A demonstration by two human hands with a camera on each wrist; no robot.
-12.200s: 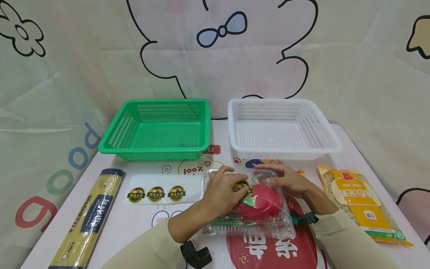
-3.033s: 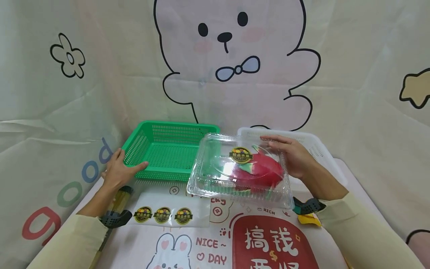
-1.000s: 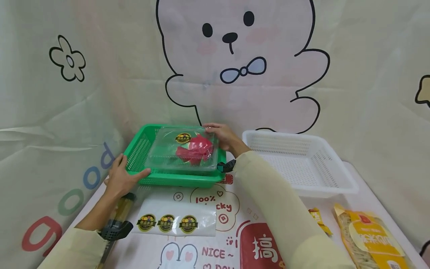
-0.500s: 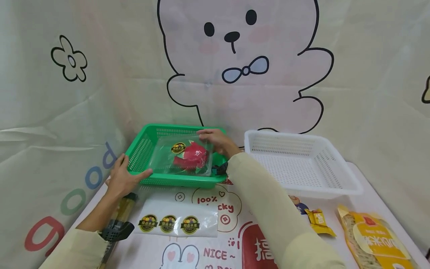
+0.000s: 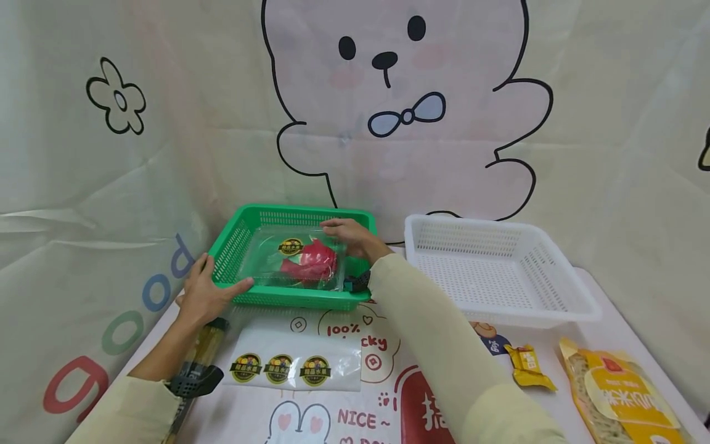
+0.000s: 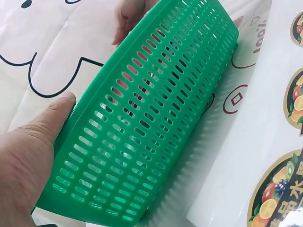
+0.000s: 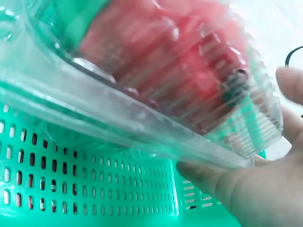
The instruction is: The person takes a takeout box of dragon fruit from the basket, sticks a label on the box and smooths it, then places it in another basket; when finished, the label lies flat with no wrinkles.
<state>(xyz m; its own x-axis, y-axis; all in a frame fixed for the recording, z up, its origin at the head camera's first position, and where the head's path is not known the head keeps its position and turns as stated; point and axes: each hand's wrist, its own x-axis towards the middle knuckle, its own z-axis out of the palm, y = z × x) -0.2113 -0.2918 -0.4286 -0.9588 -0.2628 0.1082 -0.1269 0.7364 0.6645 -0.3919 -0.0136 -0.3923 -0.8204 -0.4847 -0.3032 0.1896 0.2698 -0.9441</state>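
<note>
My right hand (image 5: 357, 239) grips the right side of a clear plastic clamshell box (image 5: 257, 262), which sits low within the green basket (image 5: 299, 300). Inside the box is a red dragon fruit (image 5: 313, 262) with green tips, and a round black-and-gold sticker (image 5: 291, 246) is on the lid. The right wrist view has the thumb (image 7: 208, 177) at the box's lower edge, with the box slightly blurred above the basket's slotted wall. My left hand (image 5: 205, 296) holds the basket's front left corner, its thumb (image 6: 49, 118) along the rim in the left wrist view.
A white basket (image 5: 499, 308) stands to the right. In front of the green basket lies a sticker sheet (image 5: 346, 370). A spaghetti pack (image 5: 206, 345) is partly under my left forearm. A small yellow packet (image 5: 527, 367) and a noodle bag (image 5: 621, 394) lie right.
The box has gone from the table, where both hands were on it, leftward into the green basket in my right hand, sinking lower lately. My left hand has moved to the basket's corner.
</note>
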